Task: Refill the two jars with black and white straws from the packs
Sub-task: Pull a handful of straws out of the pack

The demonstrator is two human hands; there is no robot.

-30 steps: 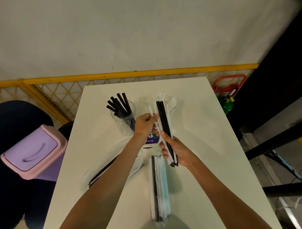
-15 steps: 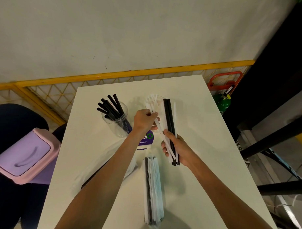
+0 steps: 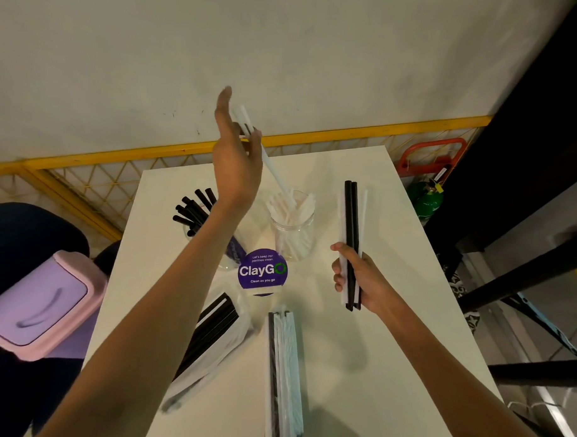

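Now the left hand (image 3: 237, 157) has lifted well clear of the mixed bundle of black and white straws (image 3: 351, 220) it was picking at half a second ago. It has carried 1 long white plastic straw (image 3: 275, 172) up and away. The straw slants down from the hand, and its lower end reaches the mouth of the clear round jar of white straws (image 3: 291, 238). The hand appears to pinch the straw near its upper end, with 1 finger pointing straight up. The right hand (image 3: 360, 283) has swung out to the right, its fingers curled round the lower part of the bundle, which it holds nearly upright above the white table (image 3: 374, 352).

I judge that sorting has gone from separating to dropping: this white straw is about to join its own colour, while 2 black straws and a few white ones wait in the bundle.

The back of the left hand hides which fingers hold the straw, and motion blur softens the fingertip. The left forearm covers most of the clear jar of black straws (image 3: 196, 208) and part of the clear pack with black straws (image 3: 207, 343). It is hard to tell whether the straw's tip is already inside the jar or just at its rim. The second clear pack of mostly white straws (image 3: 285, 375) runs off the bottom edge.
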